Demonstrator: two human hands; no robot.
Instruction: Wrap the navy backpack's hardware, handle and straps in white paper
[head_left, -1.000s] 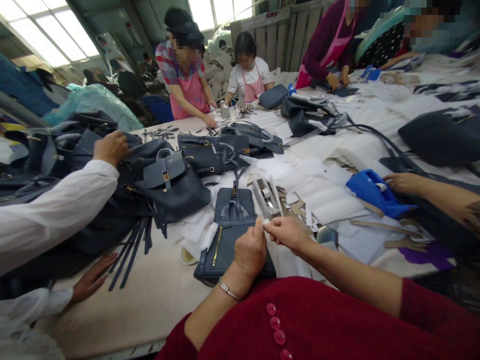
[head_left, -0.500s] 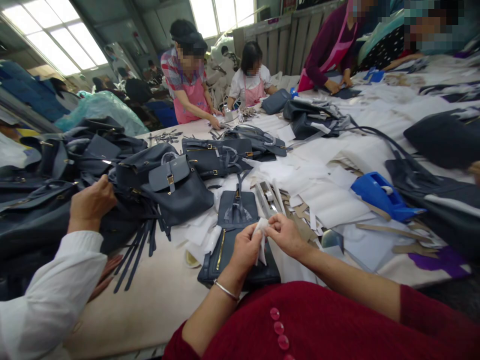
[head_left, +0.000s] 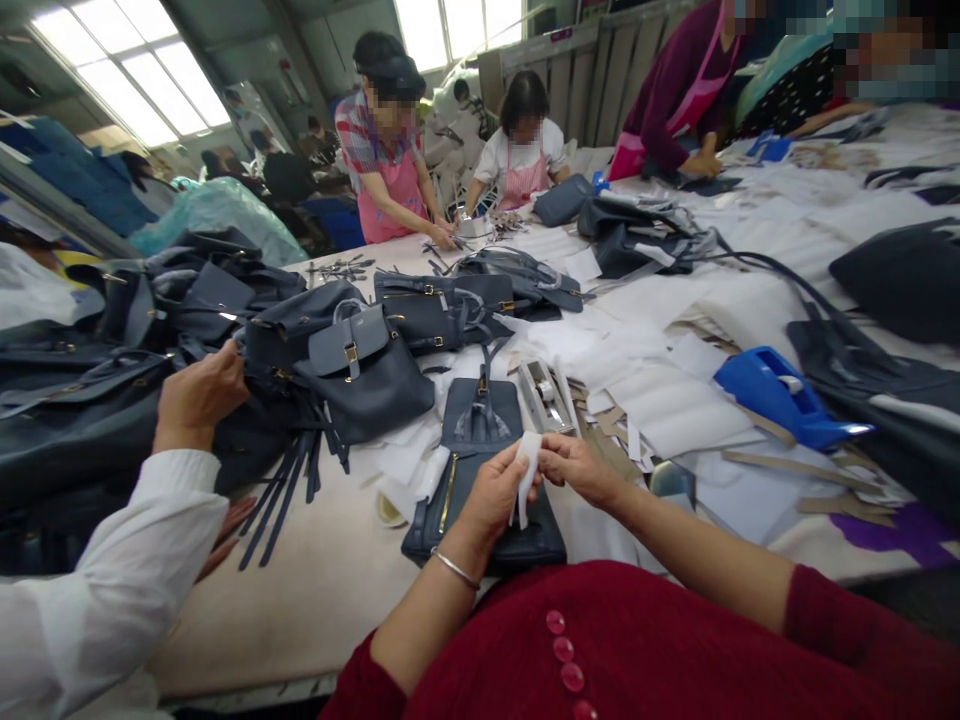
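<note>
My left hand (head_left: 493, 497) is closed on a narrow strip of white wrapping sheet (head_left: 529, 478), whose ends hang down below the fingers. Close by on its right, my right hand (head_left: 576, 468) pinches the strip's upper edge with thumb and fingertips. Both hands are just above a dark navy backpack (head_left: 480, 480) that lies on the table, its flap opened away from me. A gold zipper (head_left: 448, 493) runs down the bag's left side, and its handle (head_left: 482, 415) is wrapped in clear film. My wrist partly covers the bag's front.
Other navy bags (head_left: 364, 385) and loose straps (head_left: 289, 490) lie to the left, beside a co-worker's white-sleeved arm (head_left: 135, 540). A metal tape holder (head_left: 546, 395), a blue tape dispenser (head_left: 787, 395) and card scraps (head_left: 810, 470) lie right. Co-workers (head_left: 386, 150) stand across the table.
The white strip, bunched between my fingertips before, now stands flatter and more upright. My hands have barely shifted. The whole view has moved slightly, and the neighbour's arm stays by the bags.
</note>
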